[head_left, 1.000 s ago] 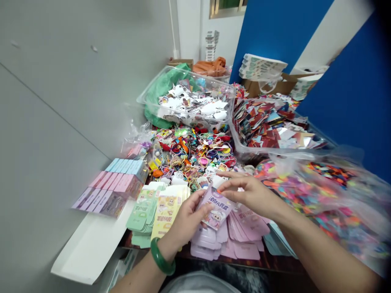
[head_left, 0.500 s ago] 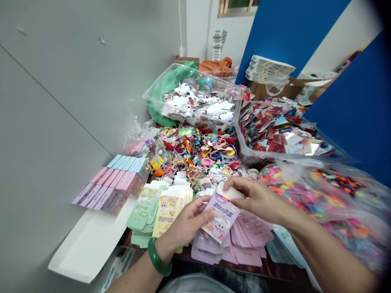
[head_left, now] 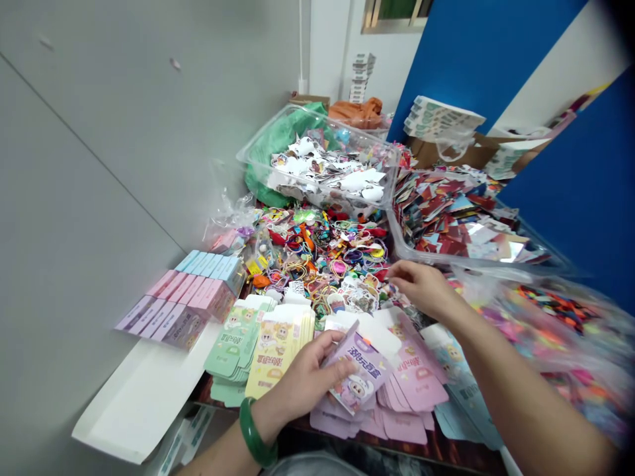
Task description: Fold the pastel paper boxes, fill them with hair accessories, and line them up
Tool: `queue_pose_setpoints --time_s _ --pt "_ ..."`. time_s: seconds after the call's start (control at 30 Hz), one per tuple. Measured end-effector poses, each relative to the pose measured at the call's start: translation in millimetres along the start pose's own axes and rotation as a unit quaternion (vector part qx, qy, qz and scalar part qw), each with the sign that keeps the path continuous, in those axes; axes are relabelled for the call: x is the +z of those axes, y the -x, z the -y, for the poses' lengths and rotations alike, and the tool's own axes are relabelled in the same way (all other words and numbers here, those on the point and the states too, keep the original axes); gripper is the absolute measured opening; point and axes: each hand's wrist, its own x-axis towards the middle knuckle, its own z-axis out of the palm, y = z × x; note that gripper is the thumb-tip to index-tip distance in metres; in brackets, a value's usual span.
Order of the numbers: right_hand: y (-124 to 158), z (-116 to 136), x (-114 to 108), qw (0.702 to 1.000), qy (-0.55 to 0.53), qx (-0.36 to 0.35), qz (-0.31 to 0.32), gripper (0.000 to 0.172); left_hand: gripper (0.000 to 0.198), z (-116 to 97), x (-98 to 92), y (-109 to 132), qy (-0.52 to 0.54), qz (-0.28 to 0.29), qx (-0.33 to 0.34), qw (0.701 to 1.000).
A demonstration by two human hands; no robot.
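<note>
My left hand [head_left: 306,377], with a green bangle on the wrist, is closed on a small pink cartoon-printed box [head_left: 358,367] held over a fanned pile of flat pink box blanks [head_left: 414,390]. My right hand [head_left: 421,285] reaches forward to the heap of small coloured hair ties and trinkets [head_left: 327,254]; its fingers are curled at the heap's near edge, and what they touch is too small to name. Stacks of flat green [head_left: 233,344] and yellow box blanks [head_left: 278,344] lie left of the pink ones.
Finished pink and blue boxes [head_left: 186,297] stand in rows on a white tray [head_left: 133,403] at the left. Behind the heap sit a clear tub of cut-out stickers [head_left: 322,168] and a clear tub of red foil cards [head_left: 456,218]. Bags of colourful bits [head_left: 550,324] lie at right.
My right hand has let go of the pink box and moved forward to the trinket heap. My left hand keeps the box, now lower and tilted.
</note>
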Motion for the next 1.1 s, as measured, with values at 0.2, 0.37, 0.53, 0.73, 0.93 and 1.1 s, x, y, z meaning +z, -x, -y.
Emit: queue_pose_setpoints --time_s 0.2,0.37,0.53,0.73,0.93,1.1 --pt "-41 -25 23 0.996 0.076 -0.001 -0.039 0.030 0.039 -4 3.4 1 -0.008 -0.012 -0.027 1.000" --pt "-37 -18 17 0.996 0.004 0.006 -0.085 0.019 0.038 -5 -2.3 2 0.014 -0.023 0.009 1.000" --pt "-23 -3 -7 0.980 -0.188 0.036 -0.061 0.040 0.038 -14 -4.3 1 0.026 -0.045 0.032 0.998" --pt "10 28 -31 0.879 -0.472 0.051 0.039 0.035 0.039 -14 -2.0 -5 0.013 -0.071 0.056 0.996" --pt "39 54 -20 0.856 -0.510 0.037 0.068 0.042 0.038 -11 0.2 -7 -0.008 -0.089 0.065 0.994" --pt "53 56 -1 0.933 -0.345 -0.068 0.073 0.011 0.034 -11 2.0 -6 -0.050 -0.094 0.095 0.990"
